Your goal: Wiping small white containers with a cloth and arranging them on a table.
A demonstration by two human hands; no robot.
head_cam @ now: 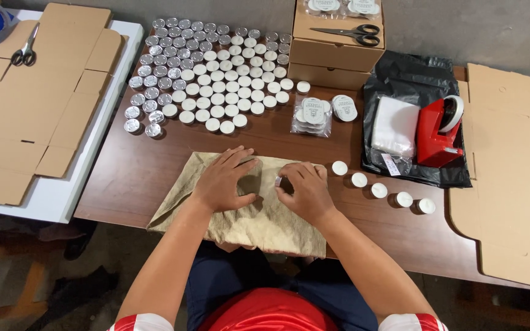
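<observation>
Left hand [223, 181] is laid palm-down on a crumpled tan cloth [246, 214], fingers spread and holding nothing. Just at its 3 o'clock, the right hand [305, 190] is curled, its fingertips pinched on a small tealight [279, 181] in a metal cup, which is held against the cloth between the 2 hands. The cloth is spread on a dark wooden table [130, 178] at the near edge.

At 3 o'clock of the right hand, a curved row of 5 white tealights [378, 189] is seen, running off toward 4 o'clock. Further out at 2 o'clock, a red tape dispenser [440, 132] and a stack of clear bags [395, 125] are set on a black plastic bag [412, 73]. At 12 o'clock, 2 clear packs of tealights [323, 113] are placed, and beyond them at 11 o'clock a large block of loose tealights [213, 73] is laid out in rows. Farthest off at 12 o'clock, black scissors [348, 34] are rested on stacked cardboard boxes [332, 55]. Flat unfolded cartons [26, 104] are seen at 9 o'clock.
</observation>
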